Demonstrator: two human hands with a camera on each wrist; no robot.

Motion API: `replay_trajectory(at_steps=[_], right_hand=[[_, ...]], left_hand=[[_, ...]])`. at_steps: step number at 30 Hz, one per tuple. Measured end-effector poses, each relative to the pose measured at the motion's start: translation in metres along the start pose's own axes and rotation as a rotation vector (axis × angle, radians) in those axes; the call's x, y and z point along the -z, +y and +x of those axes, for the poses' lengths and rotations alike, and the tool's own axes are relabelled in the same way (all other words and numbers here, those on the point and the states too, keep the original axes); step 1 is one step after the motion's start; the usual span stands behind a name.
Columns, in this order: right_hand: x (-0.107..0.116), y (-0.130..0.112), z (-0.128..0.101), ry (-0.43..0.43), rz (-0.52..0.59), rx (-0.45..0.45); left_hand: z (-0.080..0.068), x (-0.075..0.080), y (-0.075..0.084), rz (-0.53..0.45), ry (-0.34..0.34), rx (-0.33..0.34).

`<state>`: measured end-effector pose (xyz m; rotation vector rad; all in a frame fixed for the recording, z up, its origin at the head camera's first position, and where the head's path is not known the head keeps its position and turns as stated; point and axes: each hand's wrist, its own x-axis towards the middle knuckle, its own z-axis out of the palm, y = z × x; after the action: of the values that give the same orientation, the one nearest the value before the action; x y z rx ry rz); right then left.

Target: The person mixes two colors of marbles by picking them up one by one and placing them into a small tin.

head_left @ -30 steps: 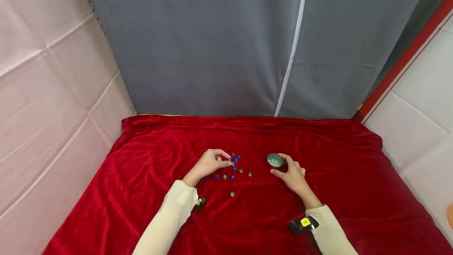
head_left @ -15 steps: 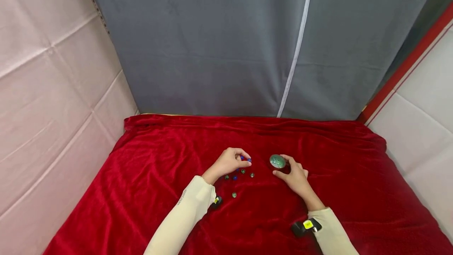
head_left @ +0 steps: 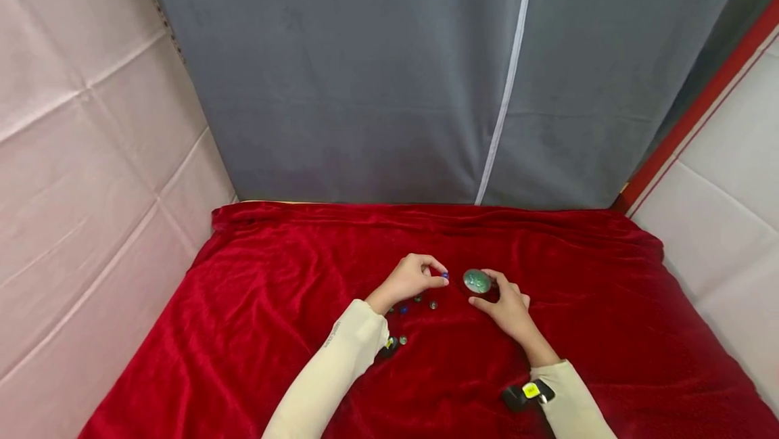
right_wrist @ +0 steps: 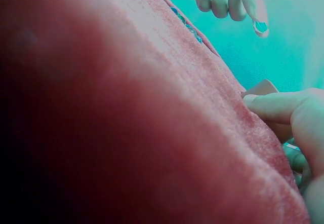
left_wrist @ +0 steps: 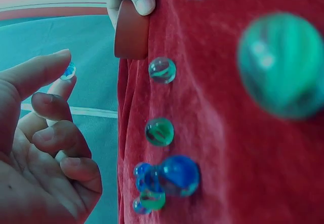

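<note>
The left hand (head_left: pixel 411 279) pinches a small blue marble (head_left: pixel 445 276) between thumb and fingertip, just left of the green container (head_left: pixel 477 281); the right hand (head_left: pixel 506 305) grips that container on the red cloth (head_left: pixel 243 331); loose marbles (head_left: pixel 418 301) lie near the left wrist.

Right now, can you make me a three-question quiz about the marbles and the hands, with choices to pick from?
1. Where is the small blue marble?
A. Pinched in the left hand
B. Lying on the grey curtain
C. Under the right sleeve

2. What colour is the cloth on the table?
A. Yellow
B. Red
C. White

3. What is the right hand doing?
A. Lying flat and idle
B. Waving in the air
C. Holding the green container

Answers: 1 A, its fingertips pinch the marble above the cloth. 2 B, red velvet covers the table. 3 C, thumb and fingers curl round it.
</note>
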<state>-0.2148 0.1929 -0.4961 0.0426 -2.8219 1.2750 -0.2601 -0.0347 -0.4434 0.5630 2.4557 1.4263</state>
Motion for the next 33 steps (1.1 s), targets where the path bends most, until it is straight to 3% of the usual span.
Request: replay_trajectory(at_steps=[7, 15, 24, 33], right_hand=[[-0.002, 0.001, 0.001, 0.016, -0.004, 0.012], [-0.006, 0.000, -0.006, 0.074, 0.023, 0.085], [-0.003, 0.000, -0.004, 0.007, 0.004, 0.011], [-0.003, -0.002, -0.002, 0.013, 0.011, 0.014]], left_hand=[[0.010, -0.010, 0.004, 0.006, 0.007, 0.001], [0.016, -0.023, 0.007, 0.026, -0.040, -0.001], [0.025, -0.032, 0.010, 0.022, -0.048, -0.016], [0.029, -0.035, 0.015, 0.027, -0.057, -0.013]])
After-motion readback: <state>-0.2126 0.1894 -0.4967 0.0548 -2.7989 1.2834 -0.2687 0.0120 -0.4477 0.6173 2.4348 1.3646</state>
